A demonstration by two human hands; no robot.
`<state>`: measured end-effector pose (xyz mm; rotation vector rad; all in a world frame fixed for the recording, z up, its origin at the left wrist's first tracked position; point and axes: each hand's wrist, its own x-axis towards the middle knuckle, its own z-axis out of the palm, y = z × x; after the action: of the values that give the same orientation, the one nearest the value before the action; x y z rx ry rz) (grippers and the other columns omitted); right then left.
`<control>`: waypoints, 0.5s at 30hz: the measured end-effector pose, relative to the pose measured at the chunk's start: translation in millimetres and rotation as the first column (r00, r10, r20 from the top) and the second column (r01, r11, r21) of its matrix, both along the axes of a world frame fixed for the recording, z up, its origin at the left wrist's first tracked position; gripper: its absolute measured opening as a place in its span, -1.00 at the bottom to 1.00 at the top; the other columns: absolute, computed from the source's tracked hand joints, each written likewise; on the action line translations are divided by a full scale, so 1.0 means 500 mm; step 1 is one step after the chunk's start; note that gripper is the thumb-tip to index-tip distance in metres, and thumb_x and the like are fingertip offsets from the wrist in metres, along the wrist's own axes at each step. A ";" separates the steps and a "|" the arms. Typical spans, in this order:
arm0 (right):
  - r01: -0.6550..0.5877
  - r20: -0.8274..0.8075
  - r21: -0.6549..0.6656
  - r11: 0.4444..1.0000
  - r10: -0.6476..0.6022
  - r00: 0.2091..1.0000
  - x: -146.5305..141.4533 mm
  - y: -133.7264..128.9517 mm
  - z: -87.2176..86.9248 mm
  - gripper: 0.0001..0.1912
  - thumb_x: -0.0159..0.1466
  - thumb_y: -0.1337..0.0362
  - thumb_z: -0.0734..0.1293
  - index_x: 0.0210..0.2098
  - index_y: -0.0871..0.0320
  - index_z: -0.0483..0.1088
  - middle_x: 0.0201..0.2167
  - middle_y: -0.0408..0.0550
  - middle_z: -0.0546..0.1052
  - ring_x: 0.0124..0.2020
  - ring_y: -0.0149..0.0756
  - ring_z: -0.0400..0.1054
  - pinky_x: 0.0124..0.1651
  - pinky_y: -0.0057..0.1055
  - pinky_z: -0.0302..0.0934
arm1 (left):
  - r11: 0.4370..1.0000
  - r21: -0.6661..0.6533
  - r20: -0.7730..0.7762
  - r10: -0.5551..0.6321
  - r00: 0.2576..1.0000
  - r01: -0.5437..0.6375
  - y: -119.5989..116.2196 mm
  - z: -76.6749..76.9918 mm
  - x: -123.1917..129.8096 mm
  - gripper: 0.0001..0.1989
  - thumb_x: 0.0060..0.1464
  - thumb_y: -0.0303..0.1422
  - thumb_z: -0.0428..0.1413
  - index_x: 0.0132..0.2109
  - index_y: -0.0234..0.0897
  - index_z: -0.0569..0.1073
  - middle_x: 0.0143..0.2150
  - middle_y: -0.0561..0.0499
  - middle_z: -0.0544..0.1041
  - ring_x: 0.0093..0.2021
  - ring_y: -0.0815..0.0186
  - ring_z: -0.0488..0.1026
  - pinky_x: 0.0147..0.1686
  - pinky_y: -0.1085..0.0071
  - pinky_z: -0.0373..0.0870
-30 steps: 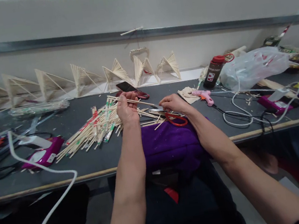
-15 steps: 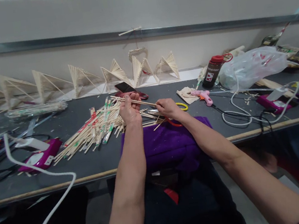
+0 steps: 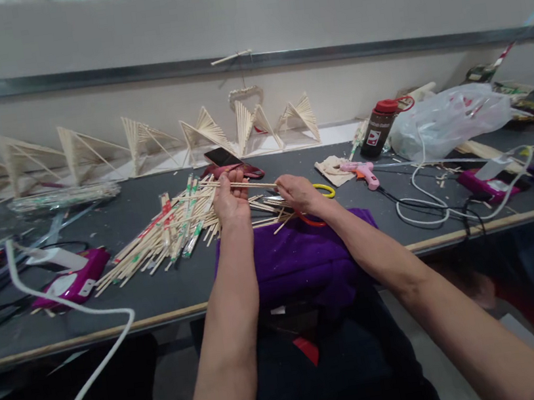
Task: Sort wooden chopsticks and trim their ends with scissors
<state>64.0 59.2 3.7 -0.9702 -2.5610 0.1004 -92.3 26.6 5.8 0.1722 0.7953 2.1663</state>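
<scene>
The left hand (image 3: 232, 198) is turned palm up, its fingers half curled around a few thin, straight, pale wooden sticks (image 3: 261, 183), while the right hand (image 3: 296, 193) closes its fingertips on their other end. The sticks thus lie crosswise between the 2 hands, above the dark grey desk (image 3: 162, 301). A red loop-shaped scissor handle (image 3: 313, 223) shows just below the right hand and a yellow loop-shaped handle (image 3: 331, 187) just beyond it. Left of the left hand spreads a loose heap of pale wooden sticks (image 3: 149, 246), some in clear wrappers. Purple cloth (image 3: 300, 258) drapes over the desk's front edge beneath the forearms. Behind the left hand lies a black rectangular phone (image 3: 222, 156); to the right, a pink plastic glue gun (image 3: 367, 176) lies near a dark bottle with a red lid (image 3: 374, 134).
</scene>
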 end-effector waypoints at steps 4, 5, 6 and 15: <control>-0.133 -0.053 -0.012 0.991 0.132 0.990 0.008 0.002 0.013 -0.72 0.33 0.34 0.04 -0.25 0.26 0.35 -0.28 0.03 0.46 -0.25 -0.35 0.30 -0.20 -0.50 0.08 | 0.999 -0.018 0.076 -0.031 0.997 0.032 0.003 -0.001 -0.012 -0.90 0.14 -0.45 0.02 -0.30 -0.36 0.40 -0.45 0.04 0.53 -0.38 0.41 0.53 -0.16 0.38 0.44; -0.149 -0.048 -0.006 0.989 0.149 0.988 0.009 0.001 0.015 -0.72 0.32 0.35 0.04 -0.26 0.25 0.35 -0.29 0.02 0.46 -0.25 -0.36 0.30 -0.20 -0.50 0.08 | 0.999 -0.022 0.081 -0.035 0.996 0.037 0.004 -0.002 -0.013 -0.90 0.14 -0.45 0.02 -0.31 -0.37 0.40 -0.45 0.04 0.53 -0.39 0.42 0.53 -0.16 0.38 0.44; -0.153 -0.030 0.004 0.988 0.153 0.988 0.011 -0.002 0.017 -0.72 0.32 0.35 0.04 -0.26 0.25 0.35 -0.29 0.02 0.46 -0.25 -0.36 0.30 -0.20 -0.50 0.08 | 0.999 -0.026 0.080 -0.036 0.996 0.039 0.005 -0.003 -0.014 -0.90 0.14 -0.44 0.02 -0.31 -0.37 0.40 -0.46 0.04 0.53 -0.39 0.41 0.53 -0.16 0.39 0.44; 0.087 0.223 0.154 0.984 -0.120 0.967 0.002 -0.043 0.021 -0.71 0.29 0.33 0.02 -0.17 0.26 0.30 -0.23 0.14 0.42 -0.26 -0.13 0.36 -0.32 -0.33 0.16 | 0.999 -0.041 0.018 -0.026 0.999 0.027 0.005 -0.002 -0.004 -0.92 0.13 -0.46 0.03 -0.30 -0.35 0.40 -0.47 0.05 0.53 -0.42 0.41 0.52 -0.19 0.38 0.45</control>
<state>64.9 37.5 14.1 -1.1151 -2.6739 -0.2378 -94.4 29.1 4.6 0.1413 0.8225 2.1222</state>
